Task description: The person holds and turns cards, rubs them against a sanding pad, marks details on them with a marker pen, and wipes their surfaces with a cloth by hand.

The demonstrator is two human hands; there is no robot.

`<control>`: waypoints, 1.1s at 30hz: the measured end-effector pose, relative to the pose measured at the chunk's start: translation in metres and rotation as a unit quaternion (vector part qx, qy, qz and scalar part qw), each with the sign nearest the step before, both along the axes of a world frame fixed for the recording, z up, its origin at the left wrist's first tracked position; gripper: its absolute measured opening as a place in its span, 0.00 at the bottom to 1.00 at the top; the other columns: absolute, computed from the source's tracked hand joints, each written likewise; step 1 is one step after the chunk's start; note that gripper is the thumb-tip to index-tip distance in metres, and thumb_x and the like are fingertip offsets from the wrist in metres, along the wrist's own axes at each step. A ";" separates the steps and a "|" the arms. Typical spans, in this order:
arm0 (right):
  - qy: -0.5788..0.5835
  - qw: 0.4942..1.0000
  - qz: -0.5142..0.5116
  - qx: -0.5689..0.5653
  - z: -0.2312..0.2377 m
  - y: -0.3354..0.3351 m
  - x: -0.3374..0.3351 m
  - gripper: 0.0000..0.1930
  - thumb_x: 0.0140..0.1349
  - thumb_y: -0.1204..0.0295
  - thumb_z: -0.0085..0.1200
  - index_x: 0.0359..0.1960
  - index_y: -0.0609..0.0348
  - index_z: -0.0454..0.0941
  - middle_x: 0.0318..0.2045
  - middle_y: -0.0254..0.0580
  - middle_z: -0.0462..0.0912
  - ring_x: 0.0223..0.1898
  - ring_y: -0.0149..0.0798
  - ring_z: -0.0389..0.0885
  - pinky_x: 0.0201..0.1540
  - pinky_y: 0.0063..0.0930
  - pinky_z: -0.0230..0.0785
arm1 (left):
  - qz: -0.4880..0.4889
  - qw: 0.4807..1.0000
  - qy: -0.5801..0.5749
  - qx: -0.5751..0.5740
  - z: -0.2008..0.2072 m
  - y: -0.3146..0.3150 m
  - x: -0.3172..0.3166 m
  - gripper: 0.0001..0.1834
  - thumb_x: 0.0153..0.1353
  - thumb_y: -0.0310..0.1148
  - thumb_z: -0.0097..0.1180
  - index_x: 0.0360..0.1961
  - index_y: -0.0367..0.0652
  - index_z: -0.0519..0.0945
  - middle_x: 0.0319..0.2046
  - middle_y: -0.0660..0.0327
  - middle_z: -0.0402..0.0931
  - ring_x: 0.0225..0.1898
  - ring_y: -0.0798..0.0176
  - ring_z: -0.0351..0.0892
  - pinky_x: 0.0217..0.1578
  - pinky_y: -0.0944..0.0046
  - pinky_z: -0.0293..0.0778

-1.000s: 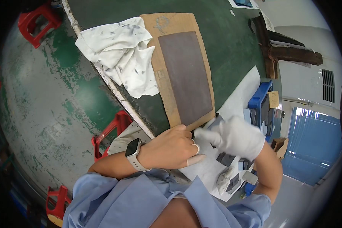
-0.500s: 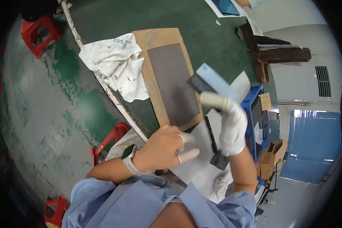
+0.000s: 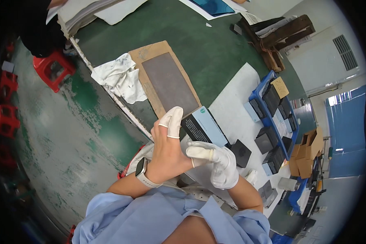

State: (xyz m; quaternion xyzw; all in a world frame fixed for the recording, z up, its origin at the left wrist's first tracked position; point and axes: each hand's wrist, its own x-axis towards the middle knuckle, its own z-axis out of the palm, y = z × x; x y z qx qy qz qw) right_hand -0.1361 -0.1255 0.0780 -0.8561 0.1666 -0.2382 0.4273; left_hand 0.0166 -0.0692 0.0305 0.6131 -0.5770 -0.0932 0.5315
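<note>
The bare left hand (image 3: pixel 166 152), finger cots on two fingers, and the gloved right hand (image 3: pixel 217 162) together grasp a small black-and-blue box (image 3: pixel 203 127) above the tabletop (image 3: pixel 207 53) edge. Better to support its corners evenly, clear of the grey pad (image 3: pixel 169 83) and rag (image 3: pixel 120 77)

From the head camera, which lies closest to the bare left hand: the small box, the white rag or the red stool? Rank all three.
1. Small box: touching the left hand, at its fingertips.
2. White rag: farther up the table edge.
3. Red stool: farthest, on the floor.
</note>
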 end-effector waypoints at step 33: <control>-0.024 0.921 -0.306 0.239 -0.001 -0.023 -0.035 0.11 0.66 0.76 0.47 0.49 0.62 0.73 0.44 0.39 0.79 0.46 0.30 0.77 0.51 0.24 0.69 | -0.223 0.962 -0.105 0.117 0.002 0.006 -0.026 0.68 0.28 0.63 0.72 0.63 0.27 0.54 0.45 0.47 0.68 0.47 0.47 0.67 0.50 0.51 0.60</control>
